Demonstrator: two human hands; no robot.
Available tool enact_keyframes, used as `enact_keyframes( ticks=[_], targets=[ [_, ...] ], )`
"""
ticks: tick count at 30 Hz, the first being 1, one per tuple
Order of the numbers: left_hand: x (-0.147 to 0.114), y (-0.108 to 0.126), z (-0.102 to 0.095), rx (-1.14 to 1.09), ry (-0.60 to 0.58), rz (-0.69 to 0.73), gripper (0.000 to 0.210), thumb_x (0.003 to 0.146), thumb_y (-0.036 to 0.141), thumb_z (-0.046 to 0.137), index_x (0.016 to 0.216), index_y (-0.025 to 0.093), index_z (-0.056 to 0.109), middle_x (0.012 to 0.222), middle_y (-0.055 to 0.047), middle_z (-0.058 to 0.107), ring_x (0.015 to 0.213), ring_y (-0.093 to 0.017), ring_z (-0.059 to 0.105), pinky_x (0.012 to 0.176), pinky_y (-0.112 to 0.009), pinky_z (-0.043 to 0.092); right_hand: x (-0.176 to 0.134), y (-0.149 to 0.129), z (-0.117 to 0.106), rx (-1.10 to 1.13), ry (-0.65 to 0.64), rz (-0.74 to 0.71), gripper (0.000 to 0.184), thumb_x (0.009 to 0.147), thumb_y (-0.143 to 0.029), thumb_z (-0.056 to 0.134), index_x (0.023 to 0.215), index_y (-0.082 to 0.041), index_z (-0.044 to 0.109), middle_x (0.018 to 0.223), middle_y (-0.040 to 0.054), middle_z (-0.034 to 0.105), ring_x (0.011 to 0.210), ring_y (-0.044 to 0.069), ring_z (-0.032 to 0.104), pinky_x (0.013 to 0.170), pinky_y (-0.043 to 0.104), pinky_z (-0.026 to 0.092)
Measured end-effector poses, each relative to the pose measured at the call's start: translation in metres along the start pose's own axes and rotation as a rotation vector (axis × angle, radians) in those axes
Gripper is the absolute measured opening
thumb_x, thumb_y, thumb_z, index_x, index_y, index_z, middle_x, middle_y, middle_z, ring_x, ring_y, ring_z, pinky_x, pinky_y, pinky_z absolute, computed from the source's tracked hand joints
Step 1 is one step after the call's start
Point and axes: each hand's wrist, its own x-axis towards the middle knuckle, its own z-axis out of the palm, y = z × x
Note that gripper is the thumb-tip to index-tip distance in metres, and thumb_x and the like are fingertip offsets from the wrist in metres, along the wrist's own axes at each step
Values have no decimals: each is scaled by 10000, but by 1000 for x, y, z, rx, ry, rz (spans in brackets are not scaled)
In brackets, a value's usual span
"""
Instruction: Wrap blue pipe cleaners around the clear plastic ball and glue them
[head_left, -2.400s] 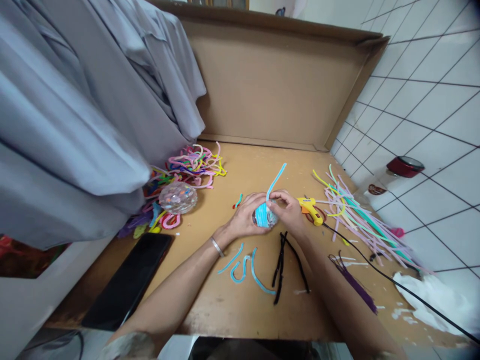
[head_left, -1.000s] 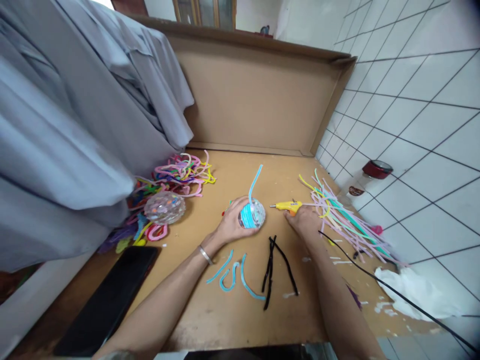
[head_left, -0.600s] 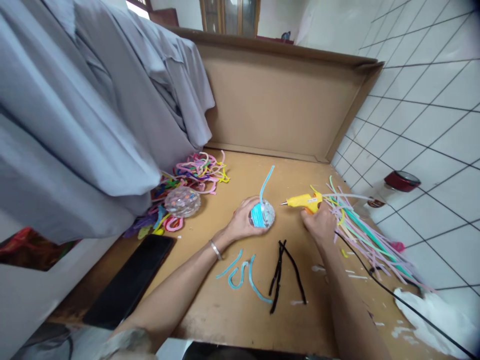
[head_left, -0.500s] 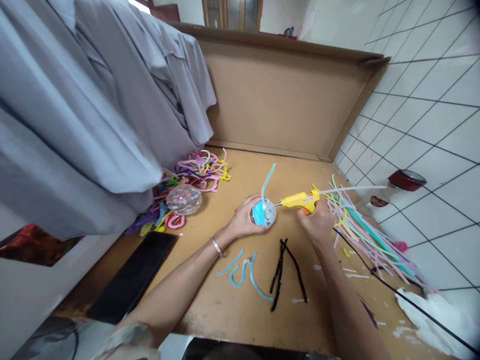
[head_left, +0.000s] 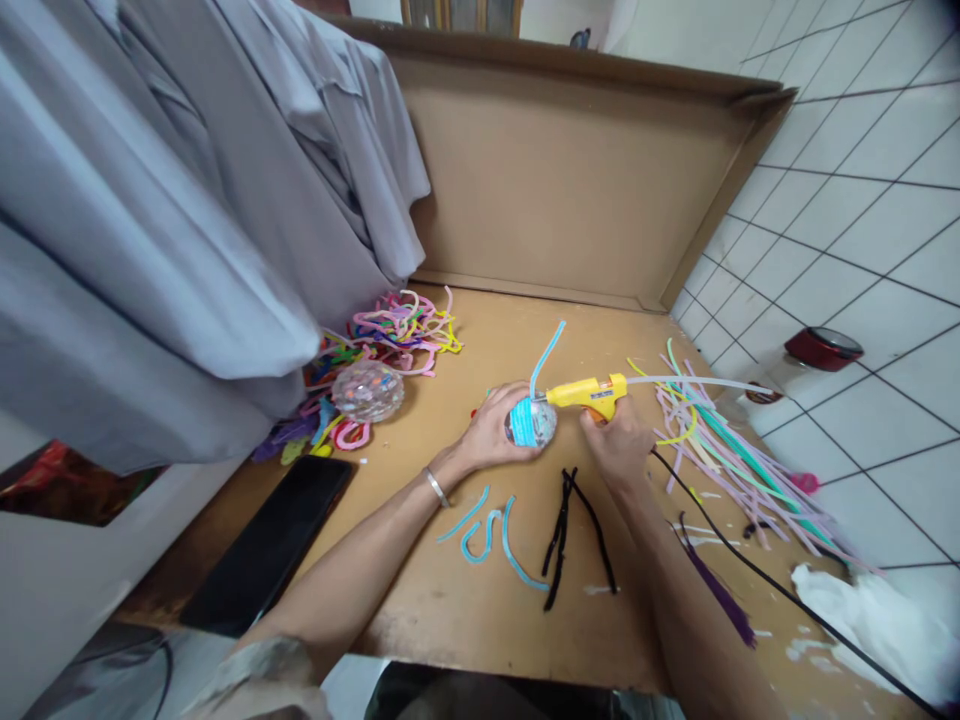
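My left hand point(head_left: 496, 425) is closed around a small, rounded ball point(head_left: 545, 424), clear and speckled on its right side. Bright blue pipe cleaner point(head_left: 523, 422) is wrapped over its left part, and one loose end point(head_left: 550, 352) sticks up and away from me. In my right hand point(head_left: 621, 440) is a yellow hot glue gun point(head_left: 589, 393), a finger at its orange trigger. Its nozzle is at the top of the ball, by the base of the loose end. A long translucent glue stick point(head_left: 697, 382) juts from its back.
Blue pieces point(head_left: 484, 530) and black pipe cleaners point(head_left: 562, 530) lie in front of me. To the left are a phone point(head_left: 266, 545), another clear ball point(head_left: 367, 390) and a colourful pile point(head_left: 405, 325). Pastel pipe cleaners point(head_left: 739, 455), a red-lidded jar point(head_left: 823, 348) and the gun's cord point(head_left: 780, 580) are right.
My right hand has brought the glue gun left, so its nozzle now meets the top of the ball. The view has shifted slightly, and a purple tassel shows more by my right forearm.
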Motion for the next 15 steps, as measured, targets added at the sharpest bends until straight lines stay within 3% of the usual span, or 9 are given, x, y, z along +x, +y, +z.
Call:
enact_keyframes(
  ticks=[8, 15],
  targets=[
    [-1, -3, 0, -15, 9, -27, 818, 600, 373, 861, 1333, 200, 543, 1369, -151, 598, 1295, -351, 562, 1111, -531, 440, 1, 0, -1, -22, -64, 22, 223, 781, -376, 562, 884, -178, 569, 733, 65, 630, 677, 230, 580, 581, 287, 319],
    [0, 2, -1, 0, -28, -10, 811, 614, 363, 847, 1347, 223, 529, 1380, -131, 597, 1296, -349, 561, 1118, -535, 429, 3, -3, -7, 1, -146, 83, 294, 803, -349, 556, 1019, -155, 602, 815, 105, 687, 757, 264, 631, 628, 306, 381]
  ],
)
